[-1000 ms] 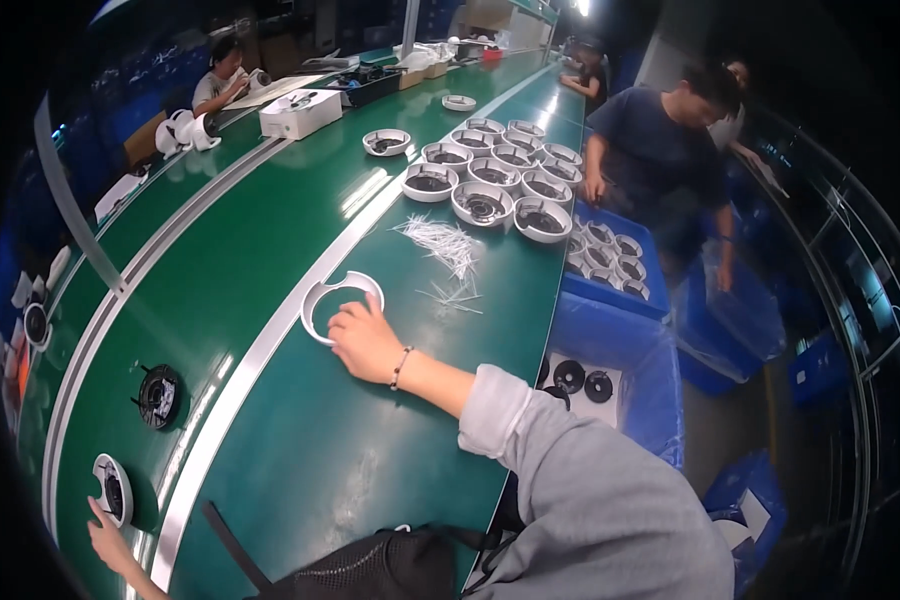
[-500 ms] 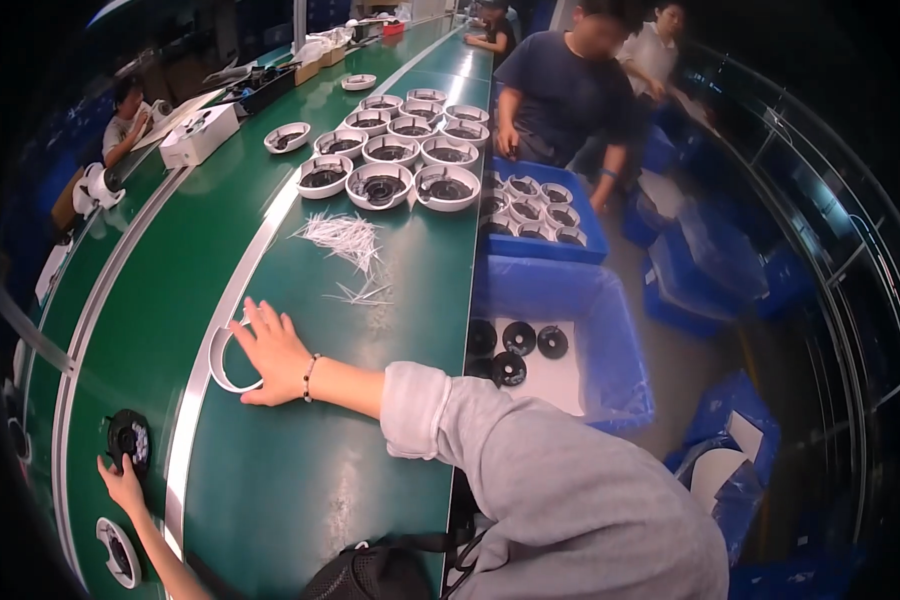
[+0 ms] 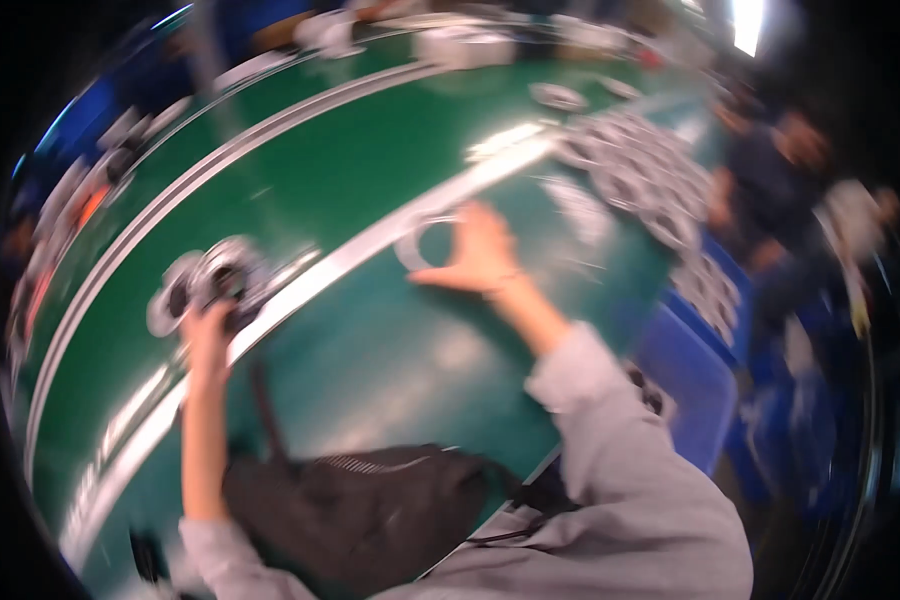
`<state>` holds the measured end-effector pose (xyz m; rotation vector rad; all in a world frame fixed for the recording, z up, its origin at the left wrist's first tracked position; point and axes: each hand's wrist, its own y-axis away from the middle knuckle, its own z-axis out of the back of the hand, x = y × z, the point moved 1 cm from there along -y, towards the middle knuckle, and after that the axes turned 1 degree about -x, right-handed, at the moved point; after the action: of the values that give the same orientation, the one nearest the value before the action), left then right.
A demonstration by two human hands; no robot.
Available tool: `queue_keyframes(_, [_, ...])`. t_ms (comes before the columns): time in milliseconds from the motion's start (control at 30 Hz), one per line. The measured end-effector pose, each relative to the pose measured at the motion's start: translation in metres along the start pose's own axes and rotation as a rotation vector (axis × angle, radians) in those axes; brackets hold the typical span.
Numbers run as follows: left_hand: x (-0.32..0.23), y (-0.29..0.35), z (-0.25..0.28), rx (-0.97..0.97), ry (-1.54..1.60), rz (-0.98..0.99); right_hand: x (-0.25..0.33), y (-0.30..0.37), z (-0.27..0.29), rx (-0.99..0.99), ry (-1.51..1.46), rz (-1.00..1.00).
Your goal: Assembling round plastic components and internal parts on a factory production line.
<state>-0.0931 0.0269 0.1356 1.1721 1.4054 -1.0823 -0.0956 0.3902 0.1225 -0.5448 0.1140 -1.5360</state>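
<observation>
Motion blurs the whole view. On the green belt at the left, my left hand [image 3: 207, 335] has its fingers closed on a round black part [image 3: 235, 285]; their exact grip is smeared. Right beside it sits a white housing with a dark centre [image 3: 168, 298]. My right hand [image 3: 482, 250] spans a white ring [image 3: 407, 246] near the metal strip, thumb at its near edge and fingers at its far edge. Beyond that hand lies a heap of thin white strips [image 3: 578, 208].
Rows of white housings with dark centres [image 3: 635, 175] stand at the far right. A blue bin [image 3: 685, 375] and a blue crate of housings [image 3: 732, 268] adjoin the table. A dark bag [image 3: 360, 515] lies close to me. Another person [image 3: 780, 190] is at the right.
My view has swung left, shifting the scene rightward and tilting it. My left hand now overlaps the black part more, beside the white housing. My right hand stays at the white ring.
</observation>
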Motion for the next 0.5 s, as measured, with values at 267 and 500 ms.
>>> queue_keyframes(267, [-0.041, 0.079, -0.01, -0.164, 0.139, -0.289, 0.05, -0.033, -0.009, -0.016, -0.514, 0.216])
queue_keyframes(500, [-0.038, 0.102, -0.009, -0.163, 0.223, -0.417, 0.214, 0.034, 0.04, 0.468, -1.726, 0.287])
